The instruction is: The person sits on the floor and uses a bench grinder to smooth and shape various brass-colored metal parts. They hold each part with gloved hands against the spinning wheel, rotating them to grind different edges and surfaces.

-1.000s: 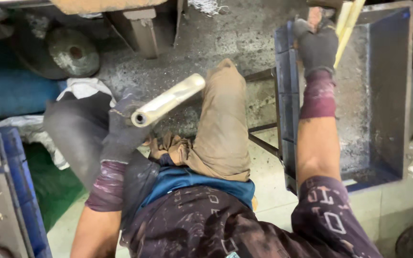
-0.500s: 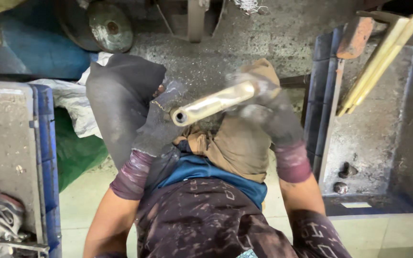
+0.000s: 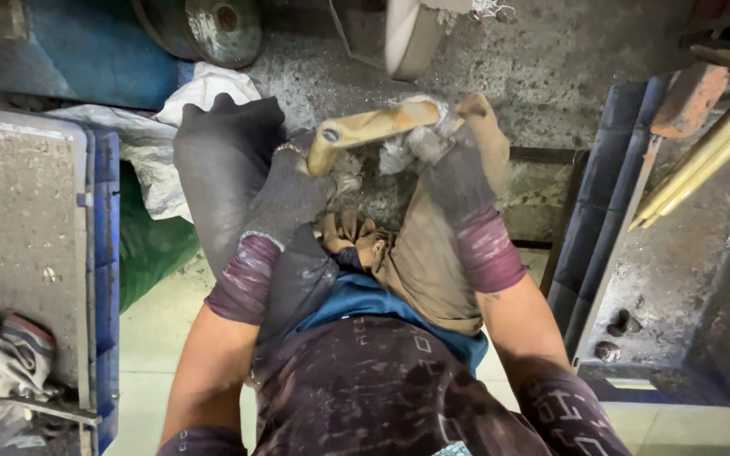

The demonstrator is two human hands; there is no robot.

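A short brass-coloured metal tube [image 3: 373,127] lies across my lap, its open end towards the left. My left hand [image 3: 285,198], in a dark grey work glove, grips the tube's near left end. My right hand [image 3: 449,165], gloved the same way, closes on the tube's right end, where a whitish rag or worn glove tip covers it. Both hands hold the tube above my knees, over a dusty grey floor [image 3: 551,59].
A blue crate [image 3: 99,253] with a grey lid stands at the left, rags beside it. At the right a dark blue tray [image 3: 601,253] holds several long brass rods [image 3: 703,169] and a few small nuts. A grinding wheel [image 3: 213,25] sits at the top left.
My right hand left the tray of rods and came over to grip the tube's right end. The tube has turned and now lies between both hands.
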